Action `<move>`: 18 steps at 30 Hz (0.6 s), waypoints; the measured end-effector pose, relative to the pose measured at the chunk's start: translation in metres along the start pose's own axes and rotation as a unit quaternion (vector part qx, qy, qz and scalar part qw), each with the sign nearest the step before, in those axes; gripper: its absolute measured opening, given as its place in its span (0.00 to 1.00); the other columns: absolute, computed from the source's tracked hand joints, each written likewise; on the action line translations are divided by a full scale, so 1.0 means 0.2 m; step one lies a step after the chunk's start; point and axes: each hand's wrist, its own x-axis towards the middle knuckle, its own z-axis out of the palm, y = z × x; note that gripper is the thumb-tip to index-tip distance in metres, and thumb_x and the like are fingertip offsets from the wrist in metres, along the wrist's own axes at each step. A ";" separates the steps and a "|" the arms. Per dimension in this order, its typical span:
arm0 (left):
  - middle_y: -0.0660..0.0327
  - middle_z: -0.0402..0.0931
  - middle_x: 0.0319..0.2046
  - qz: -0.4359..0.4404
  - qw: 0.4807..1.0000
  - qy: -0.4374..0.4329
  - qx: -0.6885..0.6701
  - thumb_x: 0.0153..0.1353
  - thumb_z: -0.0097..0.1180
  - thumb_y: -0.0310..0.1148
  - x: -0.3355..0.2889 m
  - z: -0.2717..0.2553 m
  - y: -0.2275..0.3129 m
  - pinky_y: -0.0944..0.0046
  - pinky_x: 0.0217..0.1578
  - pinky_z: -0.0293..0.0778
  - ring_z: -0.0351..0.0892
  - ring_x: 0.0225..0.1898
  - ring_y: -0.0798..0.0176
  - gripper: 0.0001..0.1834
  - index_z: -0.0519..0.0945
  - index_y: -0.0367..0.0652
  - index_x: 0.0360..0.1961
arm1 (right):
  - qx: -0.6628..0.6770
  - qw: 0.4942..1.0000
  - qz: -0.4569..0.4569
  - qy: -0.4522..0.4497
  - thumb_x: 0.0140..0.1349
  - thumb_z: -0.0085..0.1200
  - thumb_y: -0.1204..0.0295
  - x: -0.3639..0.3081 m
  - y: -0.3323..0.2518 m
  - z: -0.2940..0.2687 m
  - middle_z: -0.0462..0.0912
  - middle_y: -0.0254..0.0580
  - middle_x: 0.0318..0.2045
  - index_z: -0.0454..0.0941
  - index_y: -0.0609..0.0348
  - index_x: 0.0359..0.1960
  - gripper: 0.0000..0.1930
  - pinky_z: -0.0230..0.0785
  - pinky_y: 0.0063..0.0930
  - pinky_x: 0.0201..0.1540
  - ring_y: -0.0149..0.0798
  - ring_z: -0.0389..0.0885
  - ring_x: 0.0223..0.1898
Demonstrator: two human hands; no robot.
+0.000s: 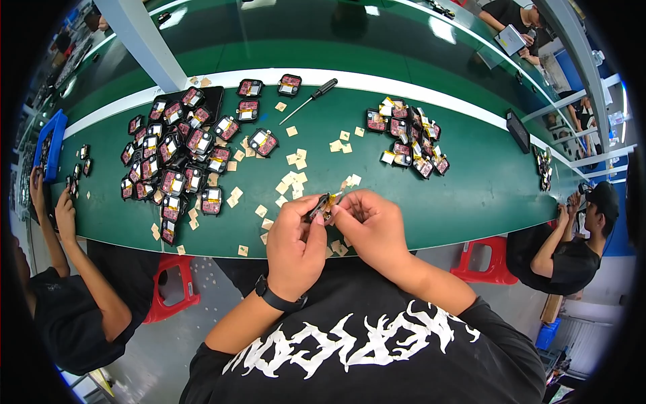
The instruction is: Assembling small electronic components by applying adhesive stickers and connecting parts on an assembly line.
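1. stretching across the view from nine o'clock to three o'clock is the long green work table with a white edge strip [471,202], the largest thing in sight.
2. seated at the table's near edge, a neighbouring person in a dark shirt [74,316] sits at eight o'clock and another person in a black cap [572,249] at four o'clock, each by a red plastic stool [171,286].
3. at ten o'clock on the table lies the big heap of small black square modules with pink and silver insides [178,158]; a smaller heap of the same modules with yellow tape bits [407,138] lies at one o'clock.
4. at nine o'clock, on the far left end of the table, stands a blue plastic tray [50,145].
5. at the middle, just over the table's near edge, the left hand [296,246], with a black wristband, and the right hand [370,229] meet, touching one another.
6. between them is one small black module with a yellow tape strip [324,205], held above the table; the left fingers are closed round its lower end, the right thumb and forefinger pinch its upper end.
7. at twelve o'clock lies a black-handled screwdriver [311,99], well apart from the hands.
8. strewn between the heaps and just beside the hands are many small tan paper squares [293,178].
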 end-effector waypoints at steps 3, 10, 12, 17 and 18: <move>0.45 0.77 0.56 -0.036 0.998 0.002 -0.047 0.74 0.46 0.17 0.01 0.00 0.00 0.57 0.55 0.83 0.84 0.56 0.57 0.12 0.67 0.31 0.57 | 0.022 0.999 0.027 0.013 0.71 0.62 0.68 -0.01 -0.02 -0.05 0.78 0.27 0.20 0.78 0.61 0.26 0.14 0.60 0.20 0.23 0.18 0.68 0.21; 0.47 0.82 0.49 -0.033 0.992 0.043 -0.115 0.74 0.48 0.18 0.01 0.02 -0.01 0.65 0.46 0.84 0.88 0.46 0.61 0.13 0.68 0.30 0.57 | 0.188 0.959 0.193 -0.087 0.76 0.51 0.46 -0.02 -0.08 -0.19 0.73 0.34 0.14 0.72 0.54 0.17 0.31 0.57 0.22 0.20 0.25 0.66 0.15; 0.46 0.79 0.52 -0.054 0.992 0.027 -0.115 0.75 0.47 0.18 0.02 0.00 0.01 0.61 0.51 0.84 0.86 0.51 0.57 0.13 0.67 0.31 0.58 | 0.240 0.939 0.214 -0.120 0.77 0.50 0.47 -0.02 -0.08 -0.20 0.74 0.35 0.14 0.72 0.55 0.18 0.30 0.57 0.22 0.19 0.25 0.66 0.15; 0.46 0.77 0.55 -0.065 0.990 0.015 -0.126 0.75 0.46 0.18 0.02 -0.01 0.01 0.57 0.56 0.83 0.83 0.57 0.53 0.13 0.65 0.32 0.58 | 0.209 0.932 0.247 -0.162 0.80 0.46 0.54 -0.07 -0.11 -0.16 0.81 0.37 0.30 0.80 0.60 0.39 0.21 0.62 0.19 0.27 0.24 0.70 0.24; 0.45 0.77 0.55 -0.068 0.990 0.011 -0.119 0.76 0.46 0.18 0.02 -0.02 0.01 0.57 0.56 0.83 0.83 0.57 0.53 0.13 0.65 0.32 0.58 | 0.159 0.944 0.221 -0.186 0.81 0.45 0.57 -0.09 -0.10 -0.16 0.80 0.35 0.33 0.81 0.61 0.50 0.19 0.65 0.20 0.32 0.25 0.71 0.29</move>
